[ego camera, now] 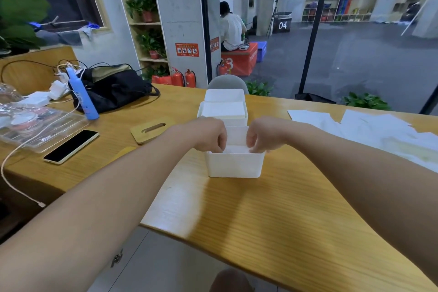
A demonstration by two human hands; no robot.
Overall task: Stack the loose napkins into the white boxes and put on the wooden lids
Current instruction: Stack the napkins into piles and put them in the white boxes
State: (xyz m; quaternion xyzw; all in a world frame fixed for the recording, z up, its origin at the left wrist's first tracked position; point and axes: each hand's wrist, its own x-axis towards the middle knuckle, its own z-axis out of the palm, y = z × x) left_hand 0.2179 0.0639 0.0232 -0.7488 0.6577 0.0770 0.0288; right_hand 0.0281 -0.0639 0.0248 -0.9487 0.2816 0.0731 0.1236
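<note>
A white box (234, 165) stands on the wooden table (272, 208) in front of me. My left hand (209, 134) and my right hand (263, 134) reach into its top from either side, fingers curled down on a stack of white napkins (236, 140) inside it. Behind it stand two more white boxes (222, 111) filled with napkins, the farthest one (224, 95) at the table's back edge. A wooden lid (151, 129) with a slot lies to the left. Loose napkins (369, 129) are spread at the right.
A phone (71, 146), a clear plastic tray (35, 125), a blue bottle (81, 95), chargers with cables and a black bag (113, 89) crowd the table's left. A grey chair back (227, 82) rises behind the boxes. Beyond the glass a person sits on a red box.
</note>
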